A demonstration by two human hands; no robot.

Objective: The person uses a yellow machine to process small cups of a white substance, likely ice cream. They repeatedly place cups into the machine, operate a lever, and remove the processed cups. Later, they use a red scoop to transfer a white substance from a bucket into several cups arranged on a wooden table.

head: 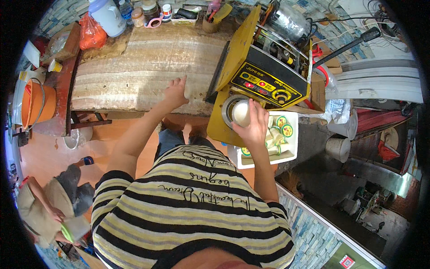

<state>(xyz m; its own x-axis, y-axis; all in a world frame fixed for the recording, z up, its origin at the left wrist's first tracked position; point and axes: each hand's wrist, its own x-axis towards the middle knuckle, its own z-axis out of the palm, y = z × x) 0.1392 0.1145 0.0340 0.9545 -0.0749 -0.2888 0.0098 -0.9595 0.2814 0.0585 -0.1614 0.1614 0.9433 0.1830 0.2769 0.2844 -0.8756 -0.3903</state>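
Note:
My right hand (252, 126) grips a round cup (241, 113) with a pale top or contents, its fingers along the rim. The cup is over the right side of the metal ring holder (227, 111) on the yellow base plate of a JUMI cup sealing machine (268, 84). Whether it sits in the ring or is above it, I cannot tell. Just right of that hand, a white foam box (291, 154) holds several cups (281, 121) with green-rimmed printed lids. My left hand (176, 92) holds nothing, its fingers spread over the front part of the wooden table (144, 64).
The machine's black lever (347, 47) juts out to the right. Along the table's back stand a thermos jug (106, 18), jars (150, 11) and pink-handled scissors (154, 23). An orange bucket (40, 104) stands at left. Another person (53, 208) sits at lower left.

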